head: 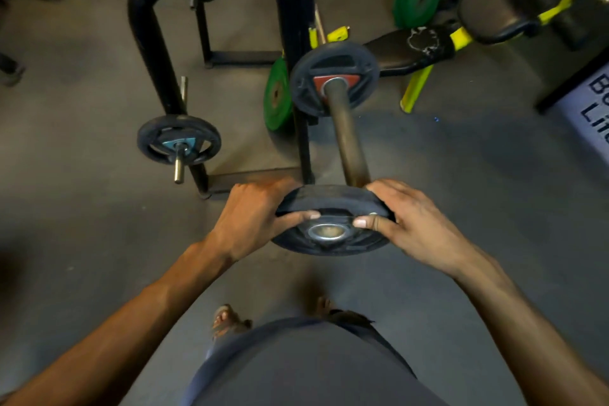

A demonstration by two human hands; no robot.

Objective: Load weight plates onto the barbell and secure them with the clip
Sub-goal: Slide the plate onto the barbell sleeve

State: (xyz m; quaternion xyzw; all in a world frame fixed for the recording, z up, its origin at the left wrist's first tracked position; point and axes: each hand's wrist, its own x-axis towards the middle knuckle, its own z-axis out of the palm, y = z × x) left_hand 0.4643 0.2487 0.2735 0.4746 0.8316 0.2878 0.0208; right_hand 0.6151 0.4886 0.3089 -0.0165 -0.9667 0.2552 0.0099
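Note:
A black weight plate (333, 204) with a metal-ringed centre hole sits at the near end of the barbell sleeve (347, 138), which runs away from me. My left hand (253, 214) grips the plate's left rim and my right hand (412, 224) grips its right rim, thumbs on the near face. The sleeve's tip shows inside the plate's hole. Farther along the sleeve sits another black plate (334, 77) with a red centre label. No clip is visible on the sleeve.
A black rack upright (298, 59) stands just left of the barbell, with green plates (276, 94) leaning at it. A small black plate (179, 139) hangs on a storage peg at left. A bench with yellow frame (425, 46) stands at back right. My sandalled feet (227, 320) are below.

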